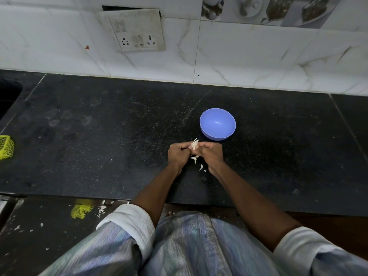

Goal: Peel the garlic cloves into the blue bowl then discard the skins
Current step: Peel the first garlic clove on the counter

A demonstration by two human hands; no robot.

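Black speckled stone counter point(99, 136) under a white tiled wall point(239, 62) carries the blue bowl point(217, 124) just beyond the grip, where left hand point(179, 155) and right hand point(211, 154) together pinch a garlic clove point(194, 146), mostly hidden, papery skin pointing away toward the wall, loose skins point(197, 162) lying just beneath.

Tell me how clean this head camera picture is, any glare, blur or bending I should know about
Head view: wide-angle bending curves the counter edge and wall tiles; light is dim and even, with a small highlight inside the blue bowl; the shirt near the lens is smeared; left hand, right hand and garlic are fairly sharp.
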